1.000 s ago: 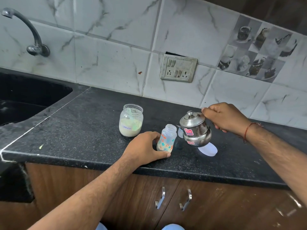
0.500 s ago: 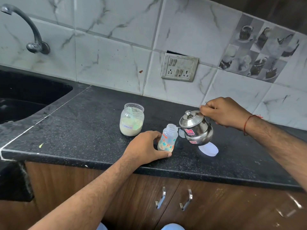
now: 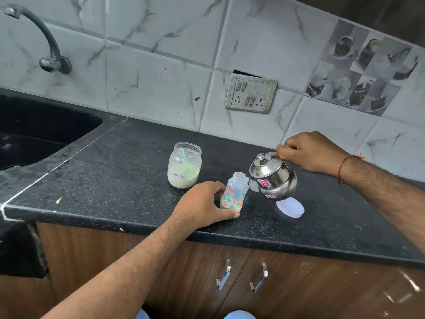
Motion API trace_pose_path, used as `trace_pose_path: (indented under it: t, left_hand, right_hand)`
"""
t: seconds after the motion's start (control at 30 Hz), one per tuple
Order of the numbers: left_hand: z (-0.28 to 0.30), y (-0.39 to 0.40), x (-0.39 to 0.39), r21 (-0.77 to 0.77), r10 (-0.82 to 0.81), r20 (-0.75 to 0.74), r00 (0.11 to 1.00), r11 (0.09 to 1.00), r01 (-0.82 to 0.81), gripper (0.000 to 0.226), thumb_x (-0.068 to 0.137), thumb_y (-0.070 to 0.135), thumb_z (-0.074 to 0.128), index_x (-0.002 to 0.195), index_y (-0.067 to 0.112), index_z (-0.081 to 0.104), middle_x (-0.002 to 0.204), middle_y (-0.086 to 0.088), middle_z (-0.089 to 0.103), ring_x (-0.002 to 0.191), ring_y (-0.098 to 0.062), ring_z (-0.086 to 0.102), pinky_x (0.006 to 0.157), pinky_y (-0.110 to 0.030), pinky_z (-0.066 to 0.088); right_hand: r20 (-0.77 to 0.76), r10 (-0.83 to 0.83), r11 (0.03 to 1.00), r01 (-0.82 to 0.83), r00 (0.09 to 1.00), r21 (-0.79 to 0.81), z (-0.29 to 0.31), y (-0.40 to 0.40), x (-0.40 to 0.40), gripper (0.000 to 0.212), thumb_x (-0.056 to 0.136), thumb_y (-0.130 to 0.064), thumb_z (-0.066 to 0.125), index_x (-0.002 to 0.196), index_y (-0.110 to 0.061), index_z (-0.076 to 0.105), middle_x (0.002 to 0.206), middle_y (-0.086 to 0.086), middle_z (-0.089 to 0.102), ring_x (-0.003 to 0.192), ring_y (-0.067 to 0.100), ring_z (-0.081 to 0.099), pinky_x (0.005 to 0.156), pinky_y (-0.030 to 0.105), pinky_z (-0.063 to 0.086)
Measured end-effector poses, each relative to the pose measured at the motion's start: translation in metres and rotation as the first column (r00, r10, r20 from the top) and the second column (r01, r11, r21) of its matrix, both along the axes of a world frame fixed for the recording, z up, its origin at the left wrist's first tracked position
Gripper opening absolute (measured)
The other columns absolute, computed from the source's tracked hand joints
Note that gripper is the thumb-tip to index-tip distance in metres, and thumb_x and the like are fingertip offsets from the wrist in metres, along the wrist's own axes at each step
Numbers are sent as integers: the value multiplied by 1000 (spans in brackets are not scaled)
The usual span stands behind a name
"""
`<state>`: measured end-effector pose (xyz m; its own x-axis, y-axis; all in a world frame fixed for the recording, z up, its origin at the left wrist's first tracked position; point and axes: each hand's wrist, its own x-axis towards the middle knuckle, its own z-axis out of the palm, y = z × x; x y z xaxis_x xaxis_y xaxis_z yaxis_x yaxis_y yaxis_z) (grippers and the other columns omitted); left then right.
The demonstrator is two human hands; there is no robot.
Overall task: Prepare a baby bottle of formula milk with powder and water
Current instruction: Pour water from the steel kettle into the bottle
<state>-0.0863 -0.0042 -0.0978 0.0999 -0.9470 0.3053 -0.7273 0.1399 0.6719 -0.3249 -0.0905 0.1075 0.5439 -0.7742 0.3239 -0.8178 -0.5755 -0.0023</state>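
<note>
Steel kettle (image 3: 273, 176) held aloft right of centre, tilted left, spout tip just beside open mouth of baby bottle (image 3: 235, 194). Right hand (image 3: 308, 151) curls round kettle handle from above. Left hand (image 3: 203, 204) wraps bottle base, thumb in front, steadying it upright on dark surface (image 3: 115, 180). Bottle's long axis vertical; mouth lies left and slightly below spout, so pour turns on that small gap. Whether water flows: cannot tell. Formula jar (image 3: 184, 165) stands behind-left, lidless. White lid (image 3: 290, 207) flat under kettle.
</note>
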Motion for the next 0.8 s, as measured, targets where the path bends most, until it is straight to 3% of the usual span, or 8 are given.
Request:
trace_pose_path:
  t: [0.2,0.47,0.8]
  left_hand:
    - [1,0,1,2,-5,6,1000,1000,5,66,72,71,93,126,40,72,117,24,74,108,2,68,91,-29,58]
    - [0,0,0,-15,-4,5,1000,1000,4,64,72,72,92,125,42,72,115,25,72,106,3,65,87,-26,52]
    - [3,1,0,8,-8,7,1000,1000,8,63,72,72,92,123,40,72,116,23,73,109,0,68,93,-31,59]
  right_hand:
    - [-60,14,999,-15,998,-31,3,0,4,52,96,-44,59,56,-12,49,48,0,43,52,20,39,54,34,35]
    - [-95,-16,999,12,995,-43,6,2,6,53,96,-46,57,56,-12,48,49,1,43,53,21,41,54,34,35]
    - [-136,-22,998,14,990,-60,9,2,10,55,96,-49,55,55,-13,48,47,0,44,50,19,40,53,33,34]
